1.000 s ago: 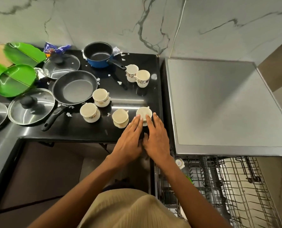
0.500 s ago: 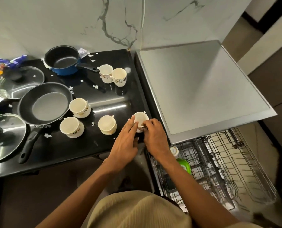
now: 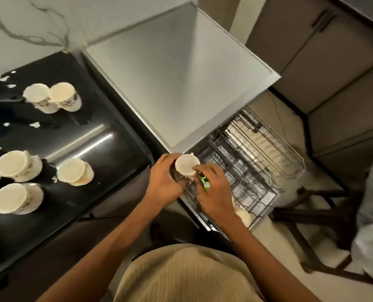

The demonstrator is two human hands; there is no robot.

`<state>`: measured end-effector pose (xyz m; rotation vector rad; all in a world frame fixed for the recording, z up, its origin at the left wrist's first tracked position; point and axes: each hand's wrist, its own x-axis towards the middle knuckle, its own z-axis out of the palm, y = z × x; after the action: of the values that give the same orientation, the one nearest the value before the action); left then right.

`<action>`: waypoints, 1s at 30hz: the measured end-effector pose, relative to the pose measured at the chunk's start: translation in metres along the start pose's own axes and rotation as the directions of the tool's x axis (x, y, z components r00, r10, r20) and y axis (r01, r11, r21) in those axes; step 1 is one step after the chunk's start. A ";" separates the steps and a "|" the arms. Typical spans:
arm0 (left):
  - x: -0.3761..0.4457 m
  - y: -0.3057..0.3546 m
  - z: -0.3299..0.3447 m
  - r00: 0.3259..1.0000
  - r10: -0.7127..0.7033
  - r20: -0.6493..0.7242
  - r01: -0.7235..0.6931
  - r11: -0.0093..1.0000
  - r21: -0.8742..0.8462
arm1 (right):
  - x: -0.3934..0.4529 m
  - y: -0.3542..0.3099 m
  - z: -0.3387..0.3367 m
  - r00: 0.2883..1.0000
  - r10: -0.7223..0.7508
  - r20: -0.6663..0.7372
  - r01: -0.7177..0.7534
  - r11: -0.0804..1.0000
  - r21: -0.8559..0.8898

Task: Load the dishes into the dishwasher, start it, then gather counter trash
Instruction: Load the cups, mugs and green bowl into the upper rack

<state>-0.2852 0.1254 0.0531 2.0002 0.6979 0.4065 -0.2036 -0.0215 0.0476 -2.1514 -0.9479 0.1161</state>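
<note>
Cup (image 3: 186,165) now off the worktop (image 3: 76,136), where it stood a second ago; we hold it over the dishwasher rack (image 3: 253,162), left hand (image 3: 163,184) and right hand (image 3: 214,192) fingers curled around it. Loading underway; five cups remain at left.

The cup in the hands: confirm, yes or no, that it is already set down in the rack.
No: both hands hold the cup above the rack's near edge.
</note>
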 end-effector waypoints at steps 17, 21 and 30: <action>0.010 0.062 0.198 0.502 -0.689 0.522 0.859 0.327 -0.394 | -0.060 0.151 -0.100 0.900 0.433 0.060 -0.431 0.856 0.285; 0.005 0.058 0.248 0.374 -0.711 0.596 0.925 0.241 -0.293 | -0.072 0.194 -0.106 0.831 0.547 0.096 -0.554 0.807 0.205; -0.003 0.011 0.329 0.525 -0.687 0.503 0.719 0.674 0.170 | -0.097 0.258 -0.108 0.674 0.731 0.110 -0.725 0.683 -0.093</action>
<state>-0.1058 -0.1034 -0.1014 1.4716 1.0360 -0.6110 -0.0817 -0.2629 -0.0733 -2.4669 -0.0851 0.6542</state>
